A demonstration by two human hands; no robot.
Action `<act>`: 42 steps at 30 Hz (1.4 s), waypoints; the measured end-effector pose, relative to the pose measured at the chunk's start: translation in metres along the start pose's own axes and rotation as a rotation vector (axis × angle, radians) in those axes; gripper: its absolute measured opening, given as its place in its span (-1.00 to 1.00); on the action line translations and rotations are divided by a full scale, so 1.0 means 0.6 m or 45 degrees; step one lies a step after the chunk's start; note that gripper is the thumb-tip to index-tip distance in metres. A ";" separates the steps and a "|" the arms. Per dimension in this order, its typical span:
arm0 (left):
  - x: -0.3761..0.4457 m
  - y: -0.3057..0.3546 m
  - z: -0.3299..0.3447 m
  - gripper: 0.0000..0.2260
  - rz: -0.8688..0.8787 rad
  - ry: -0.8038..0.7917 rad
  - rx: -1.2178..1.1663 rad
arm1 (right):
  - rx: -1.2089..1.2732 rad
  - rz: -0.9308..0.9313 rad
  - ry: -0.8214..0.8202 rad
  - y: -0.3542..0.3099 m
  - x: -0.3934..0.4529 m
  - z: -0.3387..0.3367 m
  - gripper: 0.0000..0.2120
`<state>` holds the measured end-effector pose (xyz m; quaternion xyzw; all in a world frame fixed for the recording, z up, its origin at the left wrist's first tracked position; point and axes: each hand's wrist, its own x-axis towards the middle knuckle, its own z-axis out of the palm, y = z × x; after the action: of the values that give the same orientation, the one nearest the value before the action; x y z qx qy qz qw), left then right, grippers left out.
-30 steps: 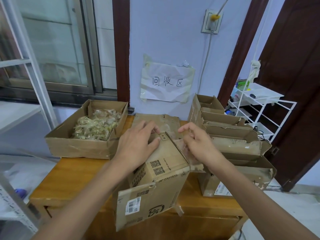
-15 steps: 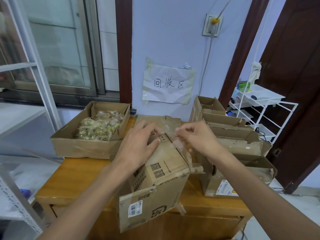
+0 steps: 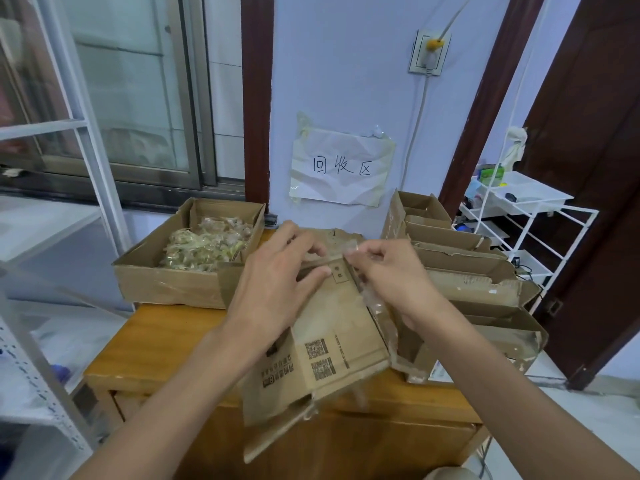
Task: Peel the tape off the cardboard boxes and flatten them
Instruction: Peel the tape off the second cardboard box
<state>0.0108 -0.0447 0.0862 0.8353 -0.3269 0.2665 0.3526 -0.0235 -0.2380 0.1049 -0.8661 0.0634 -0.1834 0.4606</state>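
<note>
A brown cardboard box (image 3: pixel 332 344) with printed QR codes lies tilted on the wooden table (image 3: pixel 156 344), its near flap hanging over the front edge. My left hand (image 3: pixel 277 282) presses flat on the box's top face. My right hand (image 3: pixel 388 271) pinches a strip of clear tape (image 3: pixel 375 306) at the box's far right corner; the loose strip trails down along the box's right edge.
An open box (image 3: pixel 166 285) filled with crumpled used tape sits at the back left. Several open cardboard boxes (image 3: pixel 474 282) are stacked on the right. A paper sign (image 3: pixel 341 168) hangs on the wall. A white wire rack (image 3: pixel 526 209) stands at the right.
My right hand has moved up and left along the box's edge to its far corner, pulling the tape strip with it. The left hand stays pressed on the box, which now lies flatter.
</note>
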 end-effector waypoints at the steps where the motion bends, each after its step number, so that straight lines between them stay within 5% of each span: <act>1: 0.004 0.009 -0.012 -0.80 0.032 0.021 0.040 | 0.049 -0.034 0.033 -0.008 -0.005 -0.005 -0.75; 9: 0.053 0.068 -0.098 -0.39 0.167 -0.058 0.796 | 0.315 -0.323 0.317 -0.062 -0.048 -0.030 -0.81; 16: -0.039 0.037 -0.033 -0.49 0.236 -0.178 0.717 | 0.283 -0.244 0.345 0.035 -0.117 0.026 -0.83; 30: -0.137 -0.011 0.012 -0.53 0.278 -0.007 0.575 | 0.516 -0.031 0.165 0.087 -0.165 0.063 -0.77; 42: -0.179 -0.031 0.023 -0.63 0.233 0.162 0.365 | 1.291 0.511 0.278 0.074 -0.205 0.104 -0.74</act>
<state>-0.0418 -0.0069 -0.0024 0.8252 -0.3373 0.3937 0.2242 -0.1114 -0.1807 0.0050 -0.4829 0.1781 -0.1883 0.8364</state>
